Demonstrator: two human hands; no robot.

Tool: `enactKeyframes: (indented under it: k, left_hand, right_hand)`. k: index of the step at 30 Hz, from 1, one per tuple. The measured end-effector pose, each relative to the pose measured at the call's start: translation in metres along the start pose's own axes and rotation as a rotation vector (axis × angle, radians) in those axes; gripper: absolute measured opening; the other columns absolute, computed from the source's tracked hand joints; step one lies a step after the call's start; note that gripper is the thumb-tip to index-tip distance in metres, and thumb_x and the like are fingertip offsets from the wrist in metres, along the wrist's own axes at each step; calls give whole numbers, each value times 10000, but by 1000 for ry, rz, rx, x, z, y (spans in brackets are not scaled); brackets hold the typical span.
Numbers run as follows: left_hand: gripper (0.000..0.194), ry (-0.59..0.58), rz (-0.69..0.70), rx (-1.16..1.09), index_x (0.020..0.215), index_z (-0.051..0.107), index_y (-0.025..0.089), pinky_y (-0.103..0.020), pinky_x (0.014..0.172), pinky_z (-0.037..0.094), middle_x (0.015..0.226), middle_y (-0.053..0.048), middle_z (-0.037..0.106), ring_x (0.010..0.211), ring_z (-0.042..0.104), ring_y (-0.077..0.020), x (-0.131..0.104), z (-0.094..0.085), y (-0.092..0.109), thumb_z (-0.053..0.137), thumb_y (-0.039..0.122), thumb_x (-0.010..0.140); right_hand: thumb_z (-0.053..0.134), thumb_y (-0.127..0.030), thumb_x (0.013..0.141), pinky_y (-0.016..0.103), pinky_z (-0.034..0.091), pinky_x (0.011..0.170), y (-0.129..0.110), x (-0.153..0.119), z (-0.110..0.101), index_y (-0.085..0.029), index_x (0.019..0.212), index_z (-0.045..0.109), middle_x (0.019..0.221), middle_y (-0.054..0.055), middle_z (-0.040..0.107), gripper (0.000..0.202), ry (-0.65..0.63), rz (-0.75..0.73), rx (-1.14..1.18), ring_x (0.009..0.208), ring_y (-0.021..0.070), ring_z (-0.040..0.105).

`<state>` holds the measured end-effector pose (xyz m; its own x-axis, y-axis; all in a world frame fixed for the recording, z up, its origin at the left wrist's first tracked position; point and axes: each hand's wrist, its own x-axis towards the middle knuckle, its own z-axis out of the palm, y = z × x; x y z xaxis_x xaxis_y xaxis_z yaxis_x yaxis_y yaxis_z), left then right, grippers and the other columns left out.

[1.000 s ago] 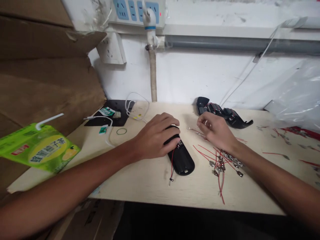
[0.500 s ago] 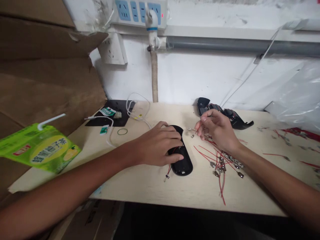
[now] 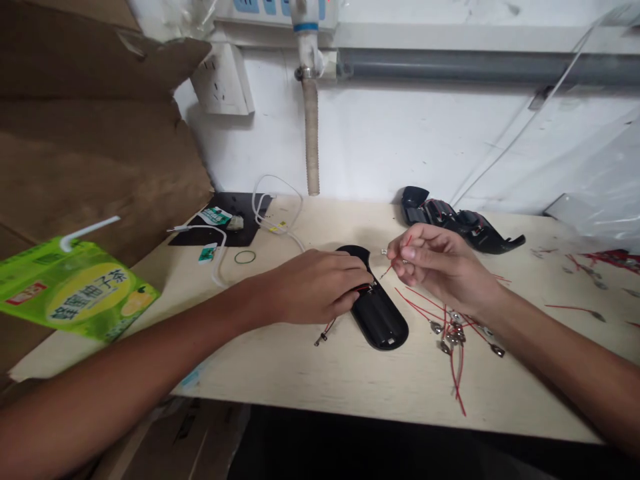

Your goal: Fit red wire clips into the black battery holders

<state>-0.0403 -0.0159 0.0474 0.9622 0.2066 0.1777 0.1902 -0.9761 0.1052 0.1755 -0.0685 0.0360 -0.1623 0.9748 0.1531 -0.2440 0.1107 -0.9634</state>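
Casing (image 3: 381, 319), rounded, glossy, lies under left hand (image 3: 315, 287), its grip unclear; right hand (image 3: 435, 263) pinches red wire (image 3: 388, 269).

A pale wooden worktop (image 3: 280, 370) bore a black elongated plastic shell (image 3: 381, 320) near its middle, metal-tipped red wires (image 3: 455, 333) to the right, black curved plastic casings (image 3: 470, 230) by its back edge.
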Motion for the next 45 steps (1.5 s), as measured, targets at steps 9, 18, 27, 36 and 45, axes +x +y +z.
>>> enactKeyframes:
  k: [9,18,27,36,45]
  left_hand:
    - [148,44,-23,-98,995,547,155,-232,701,431,909,-35,617,808,578,-129,0,2,-1,456,100,893]
    - [226,64,17,-145,913,580,130,-240,757,457,954,-70,624,858,601,-137,-1,5,-4,382,32,868]
    - [164,71,-38,-159,873,635,134,-230,740,471,930,-59,652,829,619,-134,0,2,2,472,118,862]
    - [203,79,-31,-190,914,596,155,-242,745,449,912,-49,642,847,593,-138,1,6,-1,425,259,952]
    - [206,113,-14,-171,854,574,150,-228,701,420,836,-32,611,782,561,-128,1,9,-2,422,249,954]
  right_hand:
    - [693,-127,774,240,498,516,7,-4,2,-162,757,641,674,28,658,65,-120,-24,-19,598,125,629]
    - [708,-141,770,228,473,506,8,-2,1,-159,753,644,666,26,657,68,-82,-54,-120,585,111,607]
    - [723,-157,743,227,458,504,8,-3,2,-154,736,643,658,21,637,81,-62,-42,-137,582,103,583]
    - [738,-198,734,235,454,487,7,-4,3,-160,732,613,638,14,624,131,-60,-32,-170,567,109,575]
    - [672,-228,786,259,486,598,11,-9,10,-163,815,650,755,30,650,74,-183,-81,-515,674,119,593]
